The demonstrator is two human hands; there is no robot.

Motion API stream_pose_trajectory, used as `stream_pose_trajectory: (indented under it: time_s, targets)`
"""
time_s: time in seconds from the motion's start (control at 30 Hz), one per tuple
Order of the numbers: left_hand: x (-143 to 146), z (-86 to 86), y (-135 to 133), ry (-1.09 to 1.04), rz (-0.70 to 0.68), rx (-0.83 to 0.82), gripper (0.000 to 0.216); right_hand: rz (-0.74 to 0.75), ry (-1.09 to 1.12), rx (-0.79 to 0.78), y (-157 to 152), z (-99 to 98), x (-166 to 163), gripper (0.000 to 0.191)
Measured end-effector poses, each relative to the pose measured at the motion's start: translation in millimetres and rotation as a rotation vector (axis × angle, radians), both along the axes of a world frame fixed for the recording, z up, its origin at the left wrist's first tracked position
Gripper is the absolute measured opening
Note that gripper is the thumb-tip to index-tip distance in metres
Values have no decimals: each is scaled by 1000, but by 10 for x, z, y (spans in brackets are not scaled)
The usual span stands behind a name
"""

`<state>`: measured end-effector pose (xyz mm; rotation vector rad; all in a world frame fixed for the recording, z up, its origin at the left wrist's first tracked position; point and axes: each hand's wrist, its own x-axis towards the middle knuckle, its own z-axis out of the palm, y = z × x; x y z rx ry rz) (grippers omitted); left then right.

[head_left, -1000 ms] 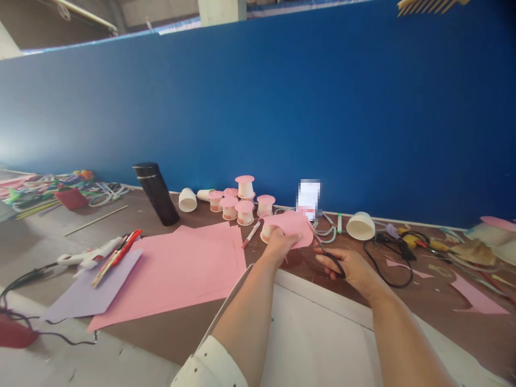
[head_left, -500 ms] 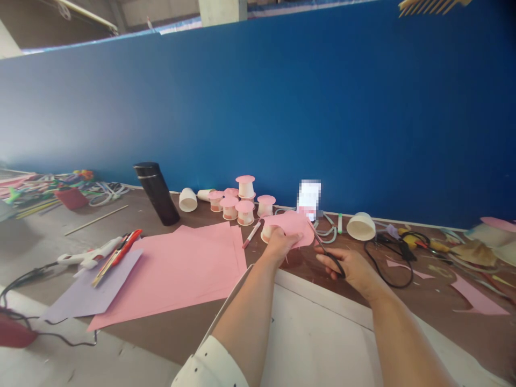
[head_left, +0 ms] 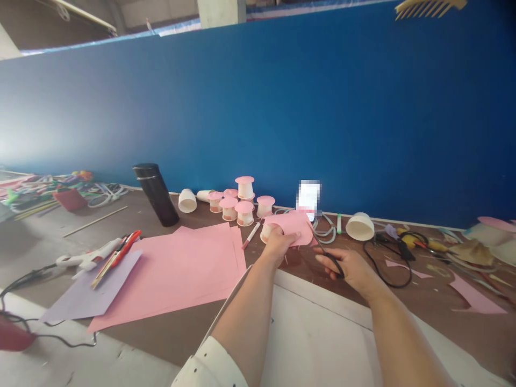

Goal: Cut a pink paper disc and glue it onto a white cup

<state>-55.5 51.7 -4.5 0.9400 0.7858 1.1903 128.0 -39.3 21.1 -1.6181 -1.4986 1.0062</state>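
My left hand [head_left: 280, 242] pinches a piece of pink paper [head_left: 296, 227] near its lower left side. A pair of scissors with black handles [head_left: 334, 263] is gripped in my right hand [head_left: 349, 269], its blades at the right edge of that paper. Just behind my left hand sits a white paper cup [head_left: 266, 232], partly hidden by hand and paper. To the left stand several upturned cups [head_left: 244, 214] with pink round paper tops. A marker [head_left: 251, 235] lies between them and my left hand.
Pink paper sheets [head_left: 181, 269] lie left, under a purple sheet [head_left: 92, 290] with a utility knife [head_left: 116, 258] and glue gun [head_left: 91, 255]. A black bottle [head_left: 156, 194] stands behind. At right are a white cup [head_left: 360, 227], cables [head_left: 387, 263] and paper scraps [head_left: 473, 294].
The view has shifted very slightly. The pink paper tilts a little differently at the scissor blades; both hands keep their grip in nearly the same place.
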Motion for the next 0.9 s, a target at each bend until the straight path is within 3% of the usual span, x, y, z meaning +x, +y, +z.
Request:
stream_pose_trajectory:
  time_s: [0.13, 0.43, 0.6, 0.7, 0.77, 0.9]
  targets:
    - [7, 19, 6, -55, -42, 50, 43, -39, 21, 26, -14, 37, -35, 58]
    - [126, 128, -121, -310, -78, -87, 47, -286, 165, 142, 66, -11, -256, 62]
    - [225, 77, -221, -166, -180, 47, 53, -296, 163, 180, 88, -52, -415, 59]
    - [252, 67, -250, -116, -210, 19, 58, -258, 65, 171, 63, -16, -515, 53]
    - [261, 62, -235, -173, -127, -28, 58, -214, 5, 151, 44, 8, -579, 51]
    - [265, 44, -137, -268, 182, -114, 42, -166, -55, 116, 25, 14, -669, 51]
